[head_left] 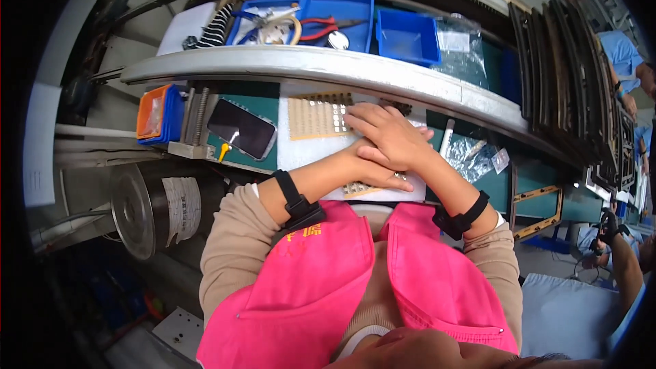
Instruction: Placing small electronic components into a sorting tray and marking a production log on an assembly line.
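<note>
My right hand [391, 135] lies across my left hand [374, 169], the two crossed over a white pad [294, 157] on the bench. The right hand's fingers stretch out to the left, flat and holding nothing I can see. Beneath it, the left hand is partly covered; its thumb sticks out to the right and a few fingertips show past the right hand. Next to the right fingertips is a tan tray [309, 119] with rows of small shiny metal pieces at its right side. More small metal pieces show below the left hand, and some dark ones sit beyond the right hand.
A phone [242, 128] and a yellow-tipped tool [224, 151] lie left on the green mat. Clear plastic bags [471, 158] lie right. Above runs a white shelf edge [328, 68] with blue bins [408, 35] and pliers [321, 27]. Dark frames [557, 61] stand right; co-workers sit beyond.
</note>
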The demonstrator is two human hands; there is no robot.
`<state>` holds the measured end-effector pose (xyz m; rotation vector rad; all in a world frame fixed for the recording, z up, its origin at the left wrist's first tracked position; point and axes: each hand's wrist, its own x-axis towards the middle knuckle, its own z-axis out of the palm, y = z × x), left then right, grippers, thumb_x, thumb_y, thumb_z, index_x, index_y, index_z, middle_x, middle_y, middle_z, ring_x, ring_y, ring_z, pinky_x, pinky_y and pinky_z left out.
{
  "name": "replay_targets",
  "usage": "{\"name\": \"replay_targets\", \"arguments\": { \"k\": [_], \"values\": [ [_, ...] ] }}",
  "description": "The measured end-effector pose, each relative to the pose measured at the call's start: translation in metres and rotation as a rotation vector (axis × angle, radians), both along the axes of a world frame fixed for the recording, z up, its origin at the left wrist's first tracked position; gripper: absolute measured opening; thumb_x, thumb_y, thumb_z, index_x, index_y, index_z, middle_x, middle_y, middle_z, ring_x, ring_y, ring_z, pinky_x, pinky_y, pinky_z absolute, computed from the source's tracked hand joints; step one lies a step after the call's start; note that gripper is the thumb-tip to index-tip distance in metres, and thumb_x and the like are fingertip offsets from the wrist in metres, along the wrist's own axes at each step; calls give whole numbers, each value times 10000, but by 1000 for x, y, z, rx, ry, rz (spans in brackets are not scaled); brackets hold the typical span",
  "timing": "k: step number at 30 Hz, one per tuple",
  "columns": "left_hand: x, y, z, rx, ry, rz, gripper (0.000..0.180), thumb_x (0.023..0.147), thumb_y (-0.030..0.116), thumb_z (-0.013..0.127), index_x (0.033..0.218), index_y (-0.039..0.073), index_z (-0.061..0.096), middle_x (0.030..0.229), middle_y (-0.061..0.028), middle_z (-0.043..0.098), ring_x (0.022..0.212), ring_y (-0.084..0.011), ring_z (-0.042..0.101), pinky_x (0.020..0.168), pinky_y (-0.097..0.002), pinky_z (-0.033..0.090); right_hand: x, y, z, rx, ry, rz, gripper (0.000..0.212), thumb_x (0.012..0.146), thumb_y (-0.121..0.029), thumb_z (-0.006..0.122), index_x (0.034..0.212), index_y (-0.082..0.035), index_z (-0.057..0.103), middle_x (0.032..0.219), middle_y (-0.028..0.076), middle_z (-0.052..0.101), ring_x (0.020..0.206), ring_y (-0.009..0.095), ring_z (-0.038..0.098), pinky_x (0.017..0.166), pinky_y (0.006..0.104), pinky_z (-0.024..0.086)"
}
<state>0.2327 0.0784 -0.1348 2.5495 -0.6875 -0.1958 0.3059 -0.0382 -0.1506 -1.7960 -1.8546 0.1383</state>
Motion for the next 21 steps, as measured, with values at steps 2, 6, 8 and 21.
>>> {"name": "replay_targets", "arguments": {
  "k": [2,6,8,21],
  "values": [
    [3,-2,-19,-101,-39,-15,783,847,474,642,1446,52,366,1527,-172,293,1431,-331,237,1175,-468,171,2,6,1,-32,36,-9,543,842,-395,570,1258,-47,544,1279,155,540,1209,328,490,991,451,368],
    [0,-23,-35,-254,-112,-47,802,850,497,634,1457,55,354,1545,-167,267,1444,-322,211,1185,-459,151,4,-3,5,-109,75,-53,556,848,-416,559,1263,-47,545,1299,151,535,1222,332,481,991,457,363],
    [-2,-24,-42,-349,-8,-42,821,847,509,633,1467,58,338,1555,-164,243,1451,-317,188,1189,-452,131,4,0,12,-146,94,-61,556,851,-416,563,1268,-49,543,1307,152,532,1228,331,478,984,462,366],
    [-26,-46,-90,-626,274,-25,859,839,459,662,1495,54,282,1583,-158,171,1470,-301,127,1200,-429,94,-17,-10,3,-80,-22,-133,548,882,-454,548,1264,-60,541,1283,155,552,1293,300,439,1095,499,287]
  ]
}}
